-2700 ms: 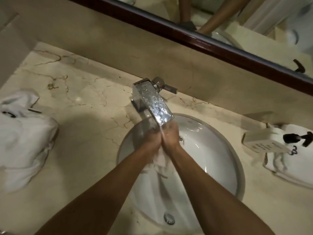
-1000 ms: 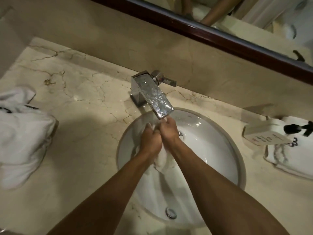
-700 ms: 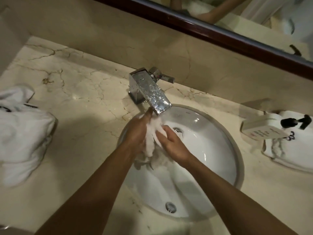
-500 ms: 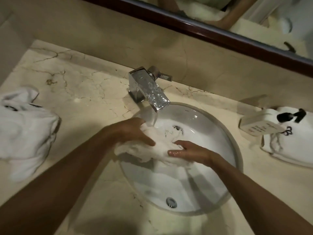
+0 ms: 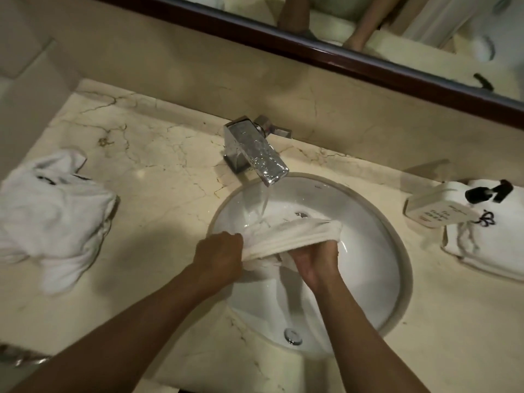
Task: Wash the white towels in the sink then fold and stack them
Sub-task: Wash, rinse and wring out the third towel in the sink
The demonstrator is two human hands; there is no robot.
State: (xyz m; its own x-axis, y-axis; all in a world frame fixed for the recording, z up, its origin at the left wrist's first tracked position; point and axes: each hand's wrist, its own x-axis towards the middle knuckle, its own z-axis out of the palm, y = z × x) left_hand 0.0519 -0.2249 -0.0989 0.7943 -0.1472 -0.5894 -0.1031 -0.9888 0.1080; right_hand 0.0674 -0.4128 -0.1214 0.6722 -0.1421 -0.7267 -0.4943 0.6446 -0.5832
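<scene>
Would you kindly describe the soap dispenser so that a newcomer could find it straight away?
Start at the round white sink in the marble counter and look right, past its rim. There a white soap dispenser lies partly on a folded white towel. Unlike the towels around, it is a hard bottle with a black pump and printed lettering.

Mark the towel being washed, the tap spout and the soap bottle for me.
towel being washed (image 5: 295, 235), head view, on the stretched roll between the hands.
tap spout (image 5: 262, 158), head view, on its wet top face.
soap bottle (image 5: 436, 207), head view, on its white body.
</scene>
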